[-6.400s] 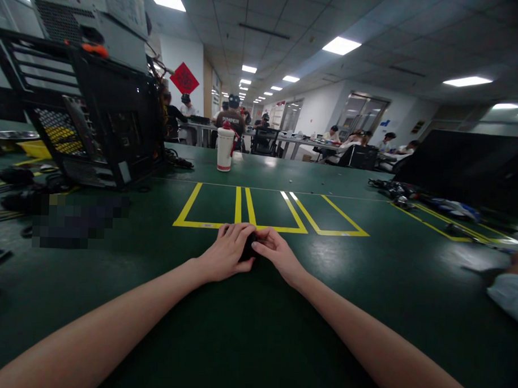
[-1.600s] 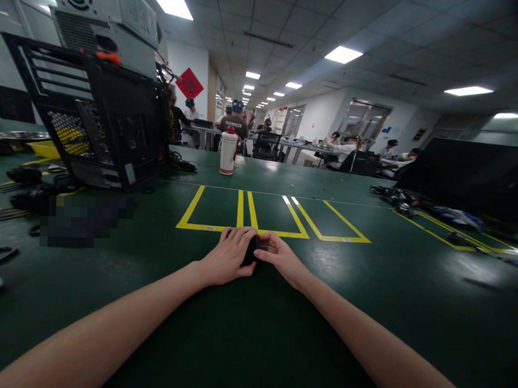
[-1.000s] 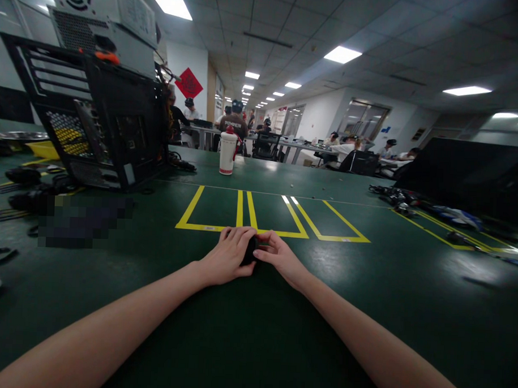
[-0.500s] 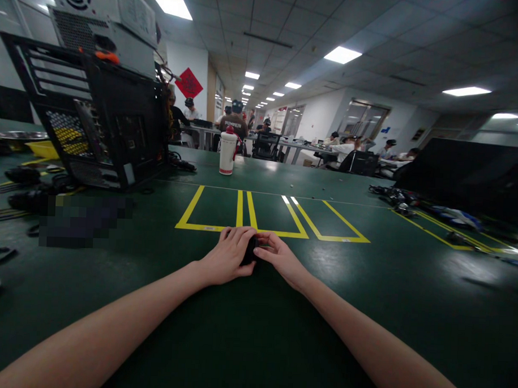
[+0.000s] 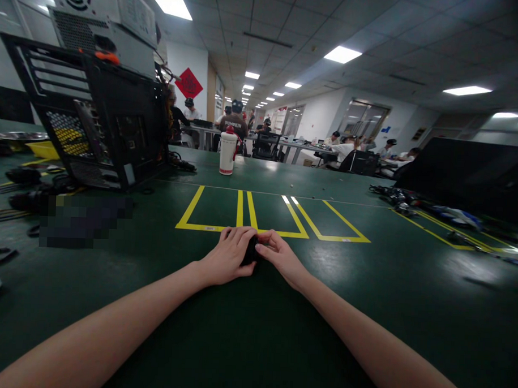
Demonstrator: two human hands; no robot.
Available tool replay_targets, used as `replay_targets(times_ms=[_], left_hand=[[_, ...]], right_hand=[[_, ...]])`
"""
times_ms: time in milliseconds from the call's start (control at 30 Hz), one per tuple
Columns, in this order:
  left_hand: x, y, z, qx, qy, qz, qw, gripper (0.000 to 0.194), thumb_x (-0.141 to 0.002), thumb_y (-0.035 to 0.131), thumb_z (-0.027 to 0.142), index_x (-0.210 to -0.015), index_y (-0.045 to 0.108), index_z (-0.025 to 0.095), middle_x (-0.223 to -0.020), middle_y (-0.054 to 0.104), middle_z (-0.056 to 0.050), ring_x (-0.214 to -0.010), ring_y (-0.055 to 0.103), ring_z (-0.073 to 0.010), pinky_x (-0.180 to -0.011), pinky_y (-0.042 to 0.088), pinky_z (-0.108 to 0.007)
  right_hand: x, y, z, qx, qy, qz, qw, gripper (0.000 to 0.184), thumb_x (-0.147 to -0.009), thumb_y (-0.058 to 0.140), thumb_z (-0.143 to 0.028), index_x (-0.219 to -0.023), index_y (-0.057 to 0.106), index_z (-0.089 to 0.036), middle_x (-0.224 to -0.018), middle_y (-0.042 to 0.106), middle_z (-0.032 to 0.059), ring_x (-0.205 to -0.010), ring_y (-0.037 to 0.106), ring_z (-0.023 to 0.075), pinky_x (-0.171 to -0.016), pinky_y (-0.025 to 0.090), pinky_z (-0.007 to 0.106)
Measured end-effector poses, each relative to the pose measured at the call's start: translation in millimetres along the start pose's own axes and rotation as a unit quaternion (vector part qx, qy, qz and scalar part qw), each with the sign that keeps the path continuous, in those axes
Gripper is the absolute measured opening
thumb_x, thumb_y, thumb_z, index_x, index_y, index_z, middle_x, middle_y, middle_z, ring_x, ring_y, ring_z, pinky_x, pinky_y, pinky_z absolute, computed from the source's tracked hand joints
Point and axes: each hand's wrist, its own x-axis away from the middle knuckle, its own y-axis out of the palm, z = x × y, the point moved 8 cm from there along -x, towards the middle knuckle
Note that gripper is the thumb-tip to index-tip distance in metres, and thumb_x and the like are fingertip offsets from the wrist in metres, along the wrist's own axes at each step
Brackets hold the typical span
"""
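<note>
Both of my hands meet on the green table [image 5: 254, 329], just in front of the yellow taped boxes [image 5: 267, 214]. My left hand [image 5: 228, 255] curls its fingers round a small black object [image 5: 251, 251]. My right hand [image 5: 280, 257] pinches the same object from the right side. The object is mostly hidden between the fingers, so I cannot make out what it is.
A black open computer case [image 5: 92, 114] stands at the back left with dark cables and parts beside it. A white bottle with a red cap [image 5: 227, 150] stands behind the taped boxes. Cables and tools [image 5: 432, 211] lie to the right. Other people sit at far tables.
Nothing much has moved in the last second; both hands stay closed on the small black object. Compared with 6.4 s ago the view has shifted slightly.
</note>
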Motion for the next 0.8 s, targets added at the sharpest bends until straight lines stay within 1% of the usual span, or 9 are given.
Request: replay_targets(times_ms=[133, 233, 333, 533, 700, 800], left_hand=[[-0.1, 0.8, -0.8, -0.004, -0.001, 0.003, 1.000, 0.057, -0.073, 0.052, 0.031, -0.121, 0.026, 0.016, -0.119, 0.040, -0.012, -0.109, 0.038, -0.0259, -0.093, 0.026, -0.045], [-0.4, 0.8, -0.9, -0.004, 0.000, 0.007, 1.000, 0.057, -0.072, 0.053, 0.031, -0.120, 0.027, 0.016, -0.119, 0.040, -0.012, -0.108, 0.039, -0.0259, -0.093, 0.027, -0.044], [-0.5, 0.3, -0.1, -0.001, 0.003, 0.006, 1.000, 0.057, -0.071, 0.054, 0.030, -0.120, 0.027, 0.016, -0.119, 0.040, -0.012, -0.108, 0.039, -0.0256, -0.093, 0.027, -0.044], [-0.2, -0.2, 0.2, -0.003, -0.001, 0.003, 1.000, 0.056, -0.072, 0.053, 0.031, -0.120, 0.027, 0.016, -0.118, 0.040, -0.011, -0.107, 0.039, -0.0252, -0.093, 0.027, -0.044], [0.1, 0.7, -0.4, -0.004, -0.002, 0.001, 1.000, 0.057, -0.073, 0.052, 0.032, -0.121, 0.025, 0.016, -0.119, 0.039, -0.012, -0.108, 0.038, -0.0253, -0.094, 0.026, -0.044], [0.3, 0.8, -0.9, -0.004, -0.003, 0.000, 1.000, 0.057, -0.073, 0.052, 0.032, -0.121, 0.026, 0.016, -0.120, 0.039, -0.012, -0.108, 0.038, -0.0255, -0.094, 0.026, -0.044]], right_hand=[[-1.5, -2.6, 3.6, 0.002, 0.015, 0.006, 1.000, 0.028, -0.071, 0.060, -0.027, -0.097, 0.051, -0.021, -0.098, 0.054, 0.0031, -0.095, 0.052, 0.0159, -0.089, 0.038, 0.037], [-1.6, 0.2, 3.1, -0.011, 0.011, -0.014, 1.000, 0.028, -0.068, 0.062, -0.023, -0.093, 0.051, -0.020, -0.098, 0.054, 0.0024, -0.093, 0.053, 0.0157, -0.088, 0.039, 0.036], [-0.1, 3.7, 0.3, -0.030, -0.006, -0.029, 0.999, 0.031, -0.064, 0.066, -0.019, -0.090, 0.050, -0.022, -0.098, 0.053, 0.0002, -0.092, 0.054, 0.0151, -0.086, 0.041, 0.034], [1.6, 2.5, -1.1, -0.007, -0.012, -0.004, 1.000, 0.023, -0.068, 0.062, -0.024, -0.088, 0.051, -0.022, -0.094, 0.054, 0.0003, -0.092, 0.054, 0.0150, -0.086, 0.041, 0.035], [0.4, -1.1, 4.2, -0.003, 0.016, 0.008, 1.000, 0.031, -0.068, 0.062, -0.025, -0.096, 0.049, -0.021, -0.100, 0.053, 0.0028, -0.095, 0.054, 0.0164, -0.089, 0.040, 0.038], [0.2, 1.3, 3.8, -0.029, 0.012, -0.015, 0.999, 0.031, -0.065, 0.064, -0.021, -0.092, 0.048, -0.021, -0.101, 0.052, 0.0019, -0.096, 0.054, 0.0166, -0.088, 0.041, 0.038]])
